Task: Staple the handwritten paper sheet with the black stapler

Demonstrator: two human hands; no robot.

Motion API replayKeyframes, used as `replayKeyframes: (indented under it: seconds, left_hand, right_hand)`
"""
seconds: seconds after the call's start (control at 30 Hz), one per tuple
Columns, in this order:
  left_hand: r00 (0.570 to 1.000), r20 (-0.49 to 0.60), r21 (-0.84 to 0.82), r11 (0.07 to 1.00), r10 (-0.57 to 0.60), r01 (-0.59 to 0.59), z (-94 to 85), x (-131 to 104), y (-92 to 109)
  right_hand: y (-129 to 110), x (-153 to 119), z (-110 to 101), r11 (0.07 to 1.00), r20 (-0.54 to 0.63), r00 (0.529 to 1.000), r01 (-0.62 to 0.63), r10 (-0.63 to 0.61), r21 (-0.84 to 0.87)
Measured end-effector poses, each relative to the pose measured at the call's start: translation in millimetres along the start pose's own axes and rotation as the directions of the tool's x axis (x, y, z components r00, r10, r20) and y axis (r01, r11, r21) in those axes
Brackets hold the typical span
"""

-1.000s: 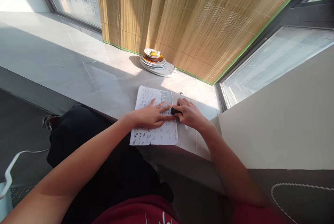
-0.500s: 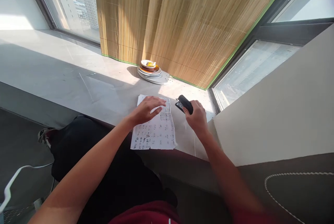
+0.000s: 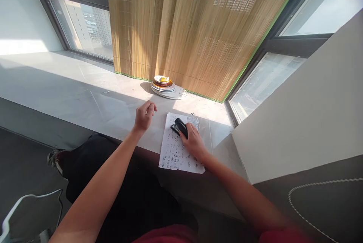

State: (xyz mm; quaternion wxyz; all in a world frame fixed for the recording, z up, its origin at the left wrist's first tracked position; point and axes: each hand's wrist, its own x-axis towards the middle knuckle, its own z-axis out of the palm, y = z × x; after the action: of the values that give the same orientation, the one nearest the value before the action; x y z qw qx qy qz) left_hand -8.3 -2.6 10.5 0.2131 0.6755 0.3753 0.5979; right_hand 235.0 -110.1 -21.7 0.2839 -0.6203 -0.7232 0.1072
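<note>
A black stapler (image 3: pixel 180 126) is in my right hand (image 3: pixel 193 141), its front end pointing to the upper left. The hand and stapler are over a sheet of paper (image 3: pixel 167 152) with handwritten marks and a small grid near its top. The paper lies on the pale sill, its lower end reaching past the front edge. To the left of the paper, my left hand (image 3: pixel 144 115) is raised with its fingers curled closed, apart from the sheet. Nothing shows in its fingers. My right palm hides part of the stapler.
A stack of plates (image 3: pixel 163 86) stands farther back on the sill (image 3: pixel 113 112), close to a bamboo blind (image 3: pixel 181 27). Small dark bits (image 3: pixel 193 113) lie just beyond the paper. A white wall (image 3: pixel 295 110) bounds the right side.
The stapler in my right hand has moved left from beside the paper to over it. My left hand has left the paper, moved left and curled closed. The paper has shifted right.
</note>
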Motion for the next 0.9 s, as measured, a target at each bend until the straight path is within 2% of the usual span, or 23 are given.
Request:
replayKeyframes:
  seconds: [0.07,0.13,0.2,0.23,0.3,0.4,0.47,0.57,0.67,0.77,0.9]
  left_hand:
    - [1.0,0.014,0.001,1.0,-0.01,0.01,-0.3,0,2]
    - [1.0,0.003,-0.009,1.0,-0.015,0.015,-1.3,1,1]
    - [0.999,-0.027,-0.033,0.999,-0.022,0.021,-2.6,2,-2]
    - [0.999,-0.041,-0.049,0.998,-0.031,0.029,-3.1,2,-3]
    - [0.996,-0.064,-0.079,0.995,-0.06,0.055,-4.2,3,-5]
    - [0.993,-0.081,-0.103,0.992,-0.085,0.077,-5.2,4,-5]
    - [0.993,-0.092,-0.102,0.993,-0.071,0.062,-5.6,5,-2]
    - [0.992,-0.111,-0.091,0.995,-0.059,0.049,-6.1,5,0]
    - [0.989,-0.12,-0.11,0.991,-0.083,0.07,-6.7,5,-1]
    - [0.989,-0.103,-0.144,0.986,-0.104,0.089,-7.4,6,-6]
    - [0.994,-0.047,-0.107,0.99,-0.099,0.094,-7.7,8,-8]
  right_hand:
    - [14,1,-19,0.999,-0.015,1.0,-0.003,0.004,0.05]
    - [28,13,-36,0.997,-0.073,0.997,0.0,0.005,0.073]
    - [42,34,-45,1.0,-0.134,0.991,-0.008,0.007,-0.006]
    - [49,45,-46,0.996,-0.106,0.994,-0.013,0.004,-0.088]
    - [60,68,-37,0.974,0.041,0.998,-0.03,0.04,-0.225]
    - [61,95,-7,0.959,0.19,0.98,0.001,0.055,-0.282]
    - [49,108,16,0.958,0.229,0.973,0.047,0.02,-0.283]
    - [18,127,47,0.953,0.282,0.956,0.155,-0.078,-0.262]
    - [-13,141,69,0.955,0.278,0.951,0.201,-0.137,-0.219]
    - [-26,144,76,0.958,0.27,0.95,0.216,-0.16,-0.191]
    - [-10,131,64,0.962,0.281,0.951,0.19,-0.13,-0.198]
